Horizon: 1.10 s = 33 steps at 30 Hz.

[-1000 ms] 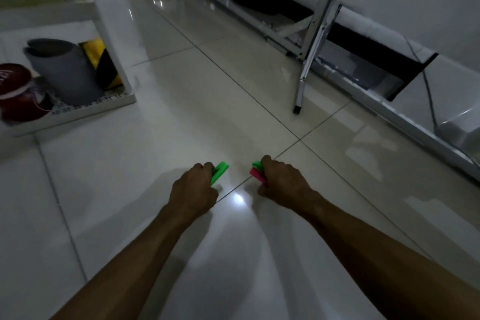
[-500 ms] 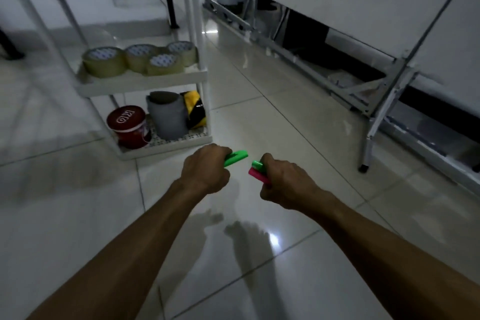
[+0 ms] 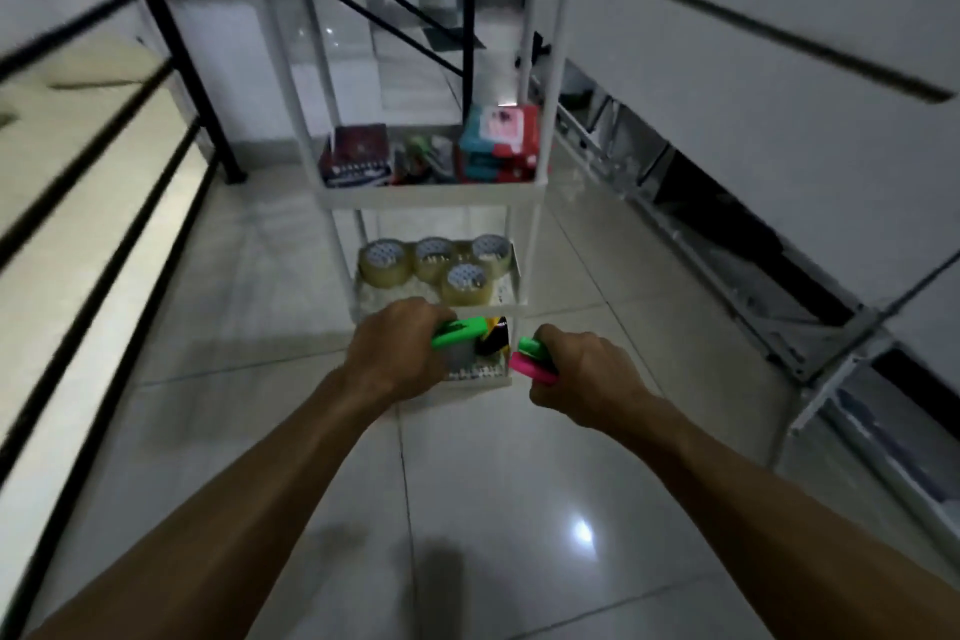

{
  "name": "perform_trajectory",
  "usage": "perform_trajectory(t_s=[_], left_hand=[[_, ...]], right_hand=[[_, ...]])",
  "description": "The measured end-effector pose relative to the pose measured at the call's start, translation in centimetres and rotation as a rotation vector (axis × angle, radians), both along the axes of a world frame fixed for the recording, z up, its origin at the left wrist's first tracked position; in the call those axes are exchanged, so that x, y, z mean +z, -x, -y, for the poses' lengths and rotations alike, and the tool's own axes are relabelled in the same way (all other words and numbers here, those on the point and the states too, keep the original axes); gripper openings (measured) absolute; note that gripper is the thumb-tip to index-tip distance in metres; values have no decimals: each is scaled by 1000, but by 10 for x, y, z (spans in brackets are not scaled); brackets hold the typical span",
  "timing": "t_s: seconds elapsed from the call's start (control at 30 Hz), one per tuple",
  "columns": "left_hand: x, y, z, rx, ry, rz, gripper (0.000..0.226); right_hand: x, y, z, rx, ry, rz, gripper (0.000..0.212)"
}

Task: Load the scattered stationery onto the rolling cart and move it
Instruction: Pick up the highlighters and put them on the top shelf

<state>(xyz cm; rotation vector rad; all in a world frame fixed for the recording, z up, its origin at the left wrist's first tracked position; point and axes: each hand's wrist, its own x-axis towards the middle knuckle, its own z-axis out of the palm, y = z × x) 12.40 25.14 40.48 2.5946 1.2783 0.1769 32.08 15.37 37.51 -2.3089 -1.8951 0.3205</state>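
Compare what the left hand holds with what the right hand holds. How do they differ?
The left hand holds only a green piece; the right hand holds a green-and-pink bundle. The green piece shows against the cart; the bundle shows just right of it, against the floor. Both hands are closed, and both loads are bright and small; blur hides what they are.

The rolling cart [image 3: 415, 192] stands on the floor [image 3: 519, 509] ahead, with boxes [image 3: 493, 146] on its middle shelf, four tape rolls [image 3: 434, 265] on the shelf below, and both hands, left [image 3: 395, 353] and right [image 3: 587, 379], just before its lowest shelf.
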Motion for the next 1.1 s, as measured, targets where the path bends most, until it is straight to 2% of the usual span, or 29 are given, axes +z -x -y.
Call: perform_trajectory(t_s=[0.17, 0.4, 0.57, 0.67, 0.8, 0.93, 1.1], left_hand=[[139, 27, -12, 59, -7, -32, 52], [333, 63, -40, 97, -7, 52, 52], [430, 88, -54, 116, 24, 98, 49], [457, 94, -64, 115, 39, 118, 51], [469, 82, -98, 118, 50, 127, 52], [461, 46, -152, 119, 62, 153, 53], [424, -22, -232, 133, 161, 173, 45]], right_hand=[[131, 27, -19, 82, -1, -46, 42], [324, 57, -55, 151, -32, -75, 40], [435, 74, -74, 88, -47, -83, 38], [474, 73, -85, 85, -42, -72, 40], [492, 50, -120, 62, 1, -67, 41], [480, 16, -171, 63, 15, -94, 37], [438, -34, -251, 54, 5, -63, 44]])
